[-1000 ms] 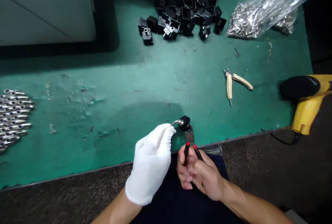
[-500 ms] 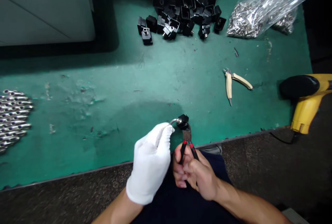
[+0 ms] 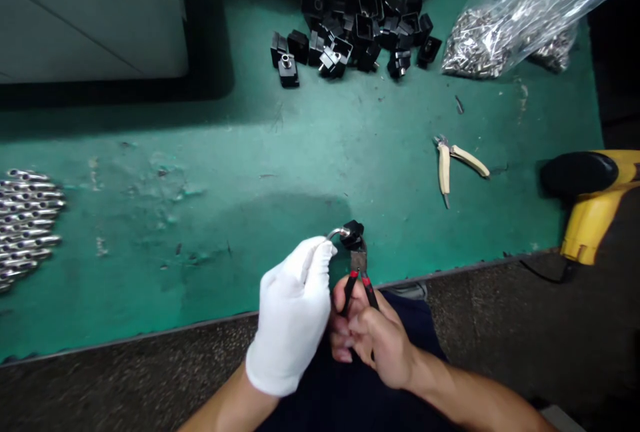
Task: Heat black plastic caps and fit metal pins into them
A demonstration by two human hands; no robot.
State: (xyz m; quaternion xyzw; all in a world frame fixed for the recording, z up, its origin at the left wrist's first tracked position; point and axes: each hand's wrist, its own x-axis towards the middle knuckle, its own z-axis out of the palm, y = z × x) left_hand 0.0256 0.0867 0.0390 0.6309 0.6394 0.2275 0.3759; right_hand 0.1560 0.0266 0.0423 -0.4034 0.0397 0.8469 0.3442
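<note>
In a white glove, my left hand (image 3: 295, 312) pinches a thin curved metal tube (image 3: 335, 233) that runs into a small black plastic part (image 3: 353, 235). My bare right hand (image 3: 373, 332) is wrapped round the dark handles of pliers with red bands (image 3: 359, 262). The pliers' jaws point up and meet the underside of the black part; the exact contact is too small to tell. Both hands are near the front edge of the green table (image 3: 240, 239), side by side.
Black plastic parts (image 3: 365, 29) lie heaped at the back, by clear bags of small metal pieces (image 3: 480, 42). Cream-handled cutters (image 3: 444, 169) and a yellow heat gun (image 3: 587, 219) are at right. Metal tubes (image 3: 30, 225) and a white bin (image 3: 95, 32) are at left.
The pliers and my right hand have shifted very slightly left. My left hand still pinches the tube. The table view has moved a little with the camera.
</note>
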